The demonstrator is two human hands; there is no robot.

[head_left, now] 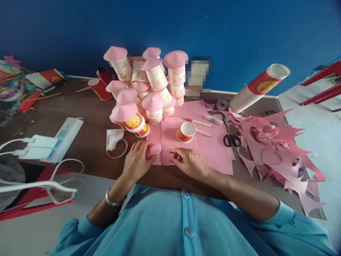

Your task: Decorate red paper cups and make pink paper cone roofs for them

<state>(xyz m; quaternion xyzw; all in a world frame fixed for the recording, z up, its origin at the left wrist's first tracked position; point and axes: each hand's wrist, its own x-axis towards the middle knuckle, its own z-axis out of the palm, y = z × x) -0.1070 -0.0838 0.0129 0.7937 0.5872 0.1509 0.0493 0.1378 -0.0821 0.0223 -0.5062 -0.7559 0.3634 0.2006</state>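
My left hand [136, 159] holds a small pink paper piece [153, 149], possibly a cone, between thumb and fingers at the edge of the pink paper sheets [213, 153]. Over those sheets, my right hand [190, 160] is bent with thumb and fingers apart and nothing between them. Just beyond it stands a red and white paper cup [186, 132]. Two marker pens, one of them a red-capped marker [198, 122], lie behind and beside the cup. Ahead on the left are several stacked, drawn-on paper cups [157, 76] topped with pink paper cones [176, 59].
Scissors [231, 138] and a glue stick [213, 119] lie on the right, near a heap of pink paper scraps [277, 145]. A tall leaning cup stack [259, 87] stands behind. Tape [117, 149], a power strip [66, 137] and cables are left. A blue wall [239, 42] bounds the table.
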